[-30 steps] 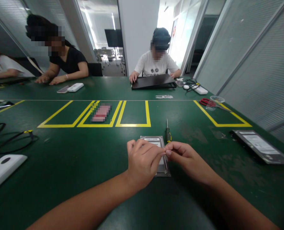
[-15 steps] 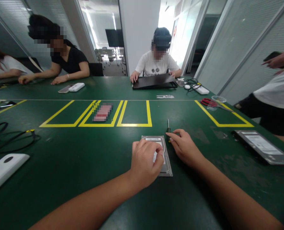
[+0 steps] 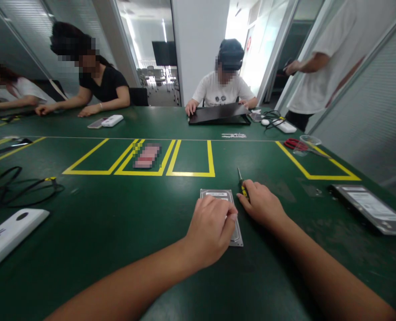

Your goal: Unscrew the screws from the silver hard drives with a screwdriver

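Note:
A silver hard drive lies flat on the green table in front of me. My left hand rests on top of it with fingers curled and pressed against its label. Just to the right, my right hand closes its fingers round the handle of a small black-and-yellow screwdriver, whose tip points away from me and is slightly lifted.
A second hard drive lies at the right. White device and black cable sit at the left. Red scissors and a clear cup lie far right. Three seated people work opposite; one person stands at the right.
My right hand left my left hand, reached to the screwdriver beside the drive and closed on it. My left hand settled onto the drive. A standing person walked in at the right.

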`<state>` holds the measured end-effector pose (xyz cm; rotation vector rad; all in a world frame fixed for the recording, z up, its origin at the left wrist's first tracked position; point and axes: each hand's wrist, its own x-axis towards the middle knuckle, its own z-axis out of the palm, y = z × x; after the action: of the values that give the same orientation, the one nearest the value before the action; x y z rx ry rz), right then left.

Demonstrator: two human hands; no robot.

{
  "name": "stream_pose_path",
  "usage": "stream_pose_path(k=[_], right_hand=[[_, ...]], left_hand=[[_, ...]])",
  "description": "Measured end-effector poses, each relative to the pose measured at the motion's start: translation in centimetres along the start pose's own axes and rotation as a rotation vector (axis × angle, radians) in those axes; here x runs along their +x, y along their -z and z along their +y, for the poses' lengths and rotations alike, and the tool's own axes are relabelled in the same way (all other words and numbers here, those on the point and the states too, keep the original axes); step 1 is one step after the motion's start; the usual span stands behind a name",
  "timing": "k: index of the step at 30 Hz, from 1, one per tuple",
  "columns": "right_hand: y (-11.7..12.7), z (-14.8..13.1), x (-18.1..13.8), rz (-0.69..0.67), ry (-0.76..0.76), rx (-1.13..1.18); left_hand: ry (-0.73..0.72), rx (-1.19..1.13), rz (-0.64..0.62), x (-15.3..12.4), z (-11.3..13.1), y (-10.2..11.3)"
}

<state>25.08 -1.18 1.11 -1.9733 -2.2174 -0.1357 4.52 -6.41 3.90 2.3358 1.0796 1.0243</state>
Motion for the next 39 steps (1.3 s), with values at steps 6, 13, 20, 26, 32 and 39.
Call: stream_pose_path(k=[6, 13, 20, 26, 32, 39], right_hand=[[-0.2, 0.0, 0.2, -0.032, -0.036, -0.046], [0.0, 0.2, 0.2, -0.07, -0.014, -0.056], [0.3, 0.2, -0.1, -0.012, -0.018, -0.016], [0.6, 0.1, -0.4, 0.044, -0.006, 0.005], [0.9, 0.1, -1.2, 0.103, 0.024, 0.018], [1.0, -0.5, -2.2, 0.114, 0.06, 0.075]], left_hand=[[0.183, -0.244, -0.031, 0.3, 0.9, 1.0], [0.38, -0.383, -0.068, -0.1, -0.4, 1.9], [0.493, -0.416, 0.003, -1.0, -3.1, 2.7], [0.477, -0.372, 0.055, -1.1, -5.0, 2.9], [0.462, -0.358, 0.045, -1.5, -5.9, 2.9], [0.418, -0.287, -0.043, -1.6, -5.2, 3.5]])
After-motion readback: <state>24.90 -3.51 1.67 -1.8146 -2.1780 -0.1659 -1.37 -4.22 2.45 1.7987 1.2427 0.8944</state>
